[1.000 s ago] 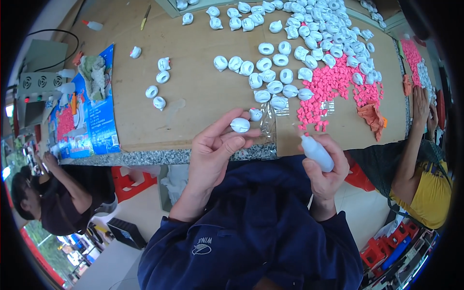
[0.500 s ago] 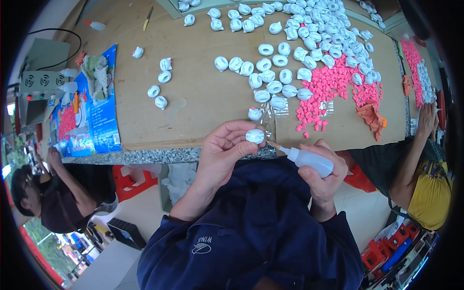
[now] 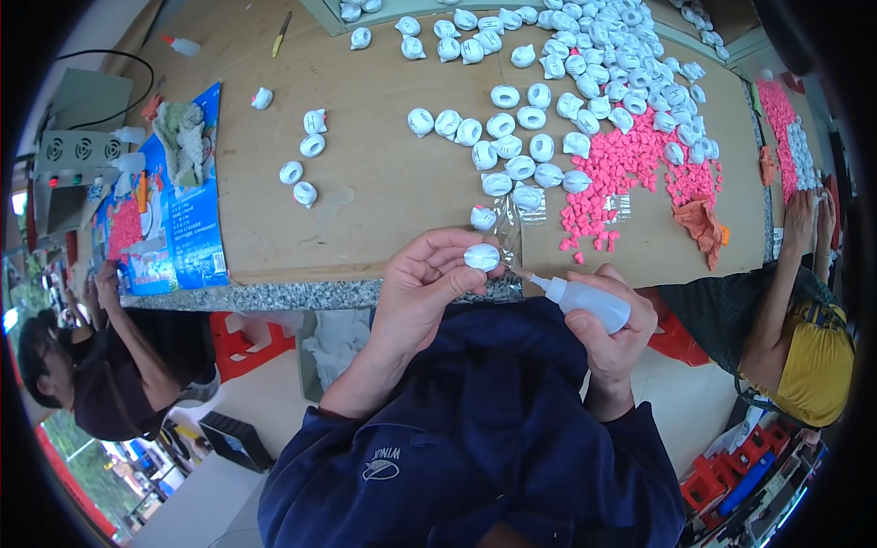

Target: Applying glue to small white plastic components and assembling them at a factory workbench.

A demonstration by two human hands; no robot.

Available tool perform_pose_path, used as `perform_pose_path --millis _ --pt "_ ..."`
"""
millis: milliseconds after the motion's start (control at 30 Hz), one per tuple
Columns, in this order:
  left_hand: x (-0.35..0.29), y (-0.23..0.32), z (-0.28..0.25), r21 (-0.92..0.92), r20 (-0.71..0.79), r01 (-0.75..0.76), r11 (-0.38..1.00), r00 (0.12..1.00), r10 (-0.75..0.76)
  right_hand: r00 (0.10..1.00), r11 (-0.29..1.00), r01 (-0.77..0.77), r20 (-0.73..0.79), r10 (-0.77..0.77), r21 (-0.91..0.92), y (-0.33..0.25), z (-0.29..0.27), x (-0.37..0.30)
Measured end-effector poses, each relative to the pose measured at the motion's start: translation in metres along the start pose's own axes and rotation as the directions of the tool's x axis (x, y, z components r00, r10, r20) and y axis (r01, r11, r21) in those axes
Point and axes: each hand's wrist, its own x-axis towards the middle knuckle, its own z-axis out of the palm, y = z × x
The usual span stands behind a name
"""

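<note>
Between the thumb and fingers of my left hand point(image 3: 425, 277) is a small rounded white plastic part point(image 3: 481, 257). My right hand point(image 3: 610, 320) is wrapped round a translucent squeeze bottle point(image 3: 586, 302) with a narrow nozzle. The bottle lies tilted, its tip pointing left toward the white part and a little apart from it. Just beyond my left fingers, a similar white part with a pink bit point(image 3: 482, 217) rests on the cardboard. Farther off are several loose white parts point(image 3: 519, 167) and a heap of small pink pieces point(image 3: 621, 157).
Cardboard point(image 3: 384, 215) covers the granite-edged table point(image 3: 311, 294). An orange crumpled cloth point(image 3: 700, 228) lies right of the pink heap. To the left are a blue printed sheet point(image 3: 196, 228), a rag point(image 3: 181, 142) and a yellow knife point(image 3: 281, 35). Co-workers sit at both sides.
My hands, the white part and the bottle stay almost in place. The left co-worker's hand has shifted up toward the blue sheet; the right co-worker's hands have moved slightly.
</note>
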Motion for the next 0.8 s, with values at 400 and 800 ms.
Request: perform_pose_path --millis 400,800 --pt "-0.002 0.002 0.002 0.017 -0.007 0.023 1.0 1.0 -0.023 0.993 0.982 0.038 -0.115 -0.017 0.186 0.01 0.0 -0.003" --pt "-0.007 -0.002 0.004 0.135 0.01 0.065 0.989 0.998 -0.067 0.997 0.98 0.041 -0.06 -0.053 -0.197 0.031 0.027 0.025"
